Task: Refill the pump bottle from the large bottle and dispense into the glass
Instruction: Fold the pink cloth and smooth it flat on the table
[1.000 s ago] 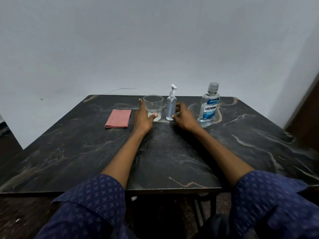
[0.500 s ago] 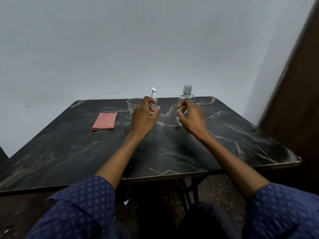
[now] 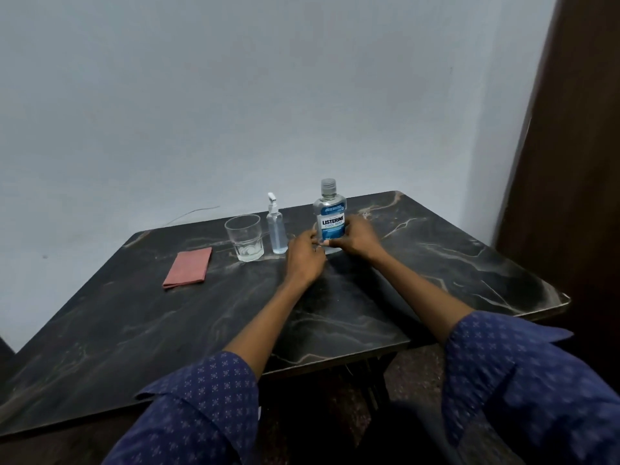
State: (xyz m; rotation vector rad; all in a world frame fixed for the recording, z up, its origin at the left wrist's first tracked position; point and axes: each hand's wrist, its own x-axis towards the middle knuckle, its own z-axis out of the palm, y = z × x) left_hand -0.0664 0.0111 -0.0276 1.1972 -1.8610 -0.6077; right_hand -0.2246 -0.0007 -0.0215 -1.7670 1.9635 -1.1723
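The large clear bottle [image 3: 329, 209] with a blue label and its cap on stands upright at the table's far middle. My right hand [image 3: 357, 238] wraps its right side, thumb across the lower front. My left hand [image 3: 303, 255] is curled against its lower left, fingertips touching it. Just left of the hands stands the small pump bottle [image 3: 277, 229], upright, with clear liquid inside and nothing touching it. The empty-looking glass [image 3: 244, 238] stands left of the pump bottle. The large bottle's base is hidden behind my fingers.
A folded pink cloth [image 3: 188, 271] lies left of the glass on the dark marble-patterned table [image 3: 335, 313]. A pale wall runs behind the table. A brown door or panel [image 3: 570, 196] stands at the right, close to the table's right corner.
My hands left the glass and the pump bottle, rose, then came down to the right onto the large bottle. The camera view swung left, so everything sits further right in frame.
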